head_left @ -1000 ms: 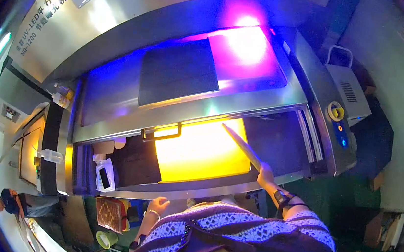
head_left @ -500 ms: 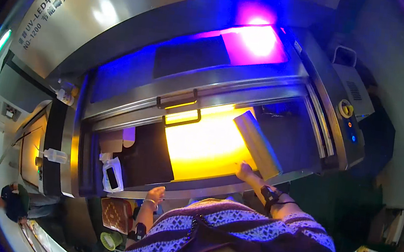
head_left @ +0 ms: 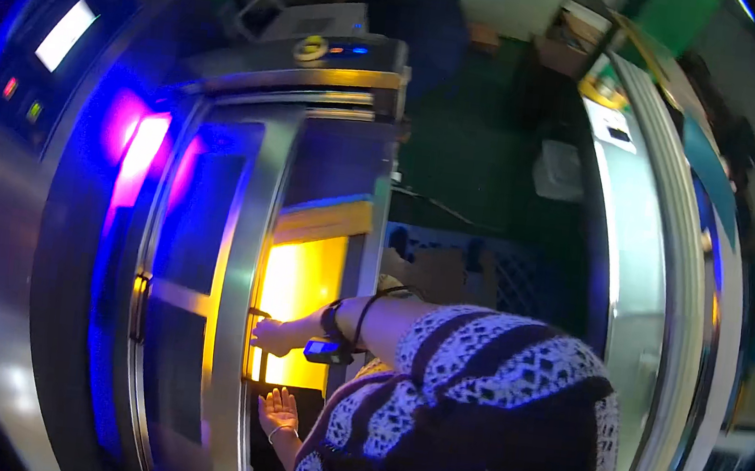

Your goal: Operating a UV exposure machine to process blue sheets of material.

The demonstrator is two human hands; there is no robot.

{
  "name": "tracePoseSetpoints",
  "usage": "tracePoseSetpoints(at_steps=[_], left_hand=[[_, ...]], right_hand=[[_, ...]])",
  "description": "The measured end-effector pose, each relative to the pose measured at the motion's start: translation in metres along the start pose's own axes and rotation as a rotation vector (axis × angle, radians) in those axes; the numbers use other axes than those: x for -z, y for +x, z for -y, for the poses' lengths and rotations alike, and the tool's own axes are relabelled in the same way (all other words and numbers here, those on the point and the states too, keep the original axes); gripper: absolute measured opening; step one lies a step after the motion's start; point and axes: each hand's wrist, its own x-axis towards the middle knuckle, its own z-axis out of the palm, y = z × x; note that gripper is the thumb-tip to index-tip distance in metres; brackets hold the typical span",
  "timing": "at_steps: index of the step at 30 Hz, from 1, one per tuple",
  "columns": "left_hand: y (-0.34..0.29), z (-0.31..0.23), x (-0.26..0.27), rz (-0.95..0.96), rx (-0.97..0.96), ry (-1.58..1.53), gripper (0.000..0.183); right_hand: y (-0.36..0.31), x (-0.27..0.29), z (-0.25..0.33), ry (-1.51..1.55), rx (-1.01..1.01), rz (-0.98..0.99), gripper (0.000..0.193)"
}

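Dark handle (head_left: 263,368), slim-barred, adjoins the metal frame (head_left: 236,340); we cannot tell whether our right hand (head_left: 272,337) clamps it. Our left hand (head_left: 279,411) is spread. Our right forearm (head_left: 305,327) overlaps the glowing yellow panel (head_left: 308,267).

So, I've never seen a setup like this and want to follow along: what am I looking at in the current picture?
No robot here: these are a person's own bare hands, seen by a fisheye camera on their head, so straight edges bend. The metal machine at left holds a glowing yellow panel, with a flat board lying at the panel's far end. The right hand, with a dark device on its wrist, is by a dark handle; whether its fingers grip that, I can't tell. The left hand, lower in the picture, is open, palm up, holding nothing.
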Motion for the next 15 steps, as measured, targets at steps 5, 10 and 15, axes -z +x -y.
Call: tracePoseSetpoints(at_steps=[5, 10, 15], left_hand=[[0.016, -0.012, -0.036, 0.158, 0.120, 0.125, 0.030], [0.035, 0.004, -0.049, 0.573, 0.327, 0.217, 0.029], [0.007, 0.036, -0.050, 0.285, 0.138, 0.065, 0.019]], right_hand=[[-0.003, 0.074, -0.004, 0.031, -0.003, 0.306, 0.007], [-0.017, 0.090, -0.031, 0.010, -0.031, 0.409, 0.014], [-0.031, 0.108, -0.022, 0.189, 0.027, 0.462, 0.016]])
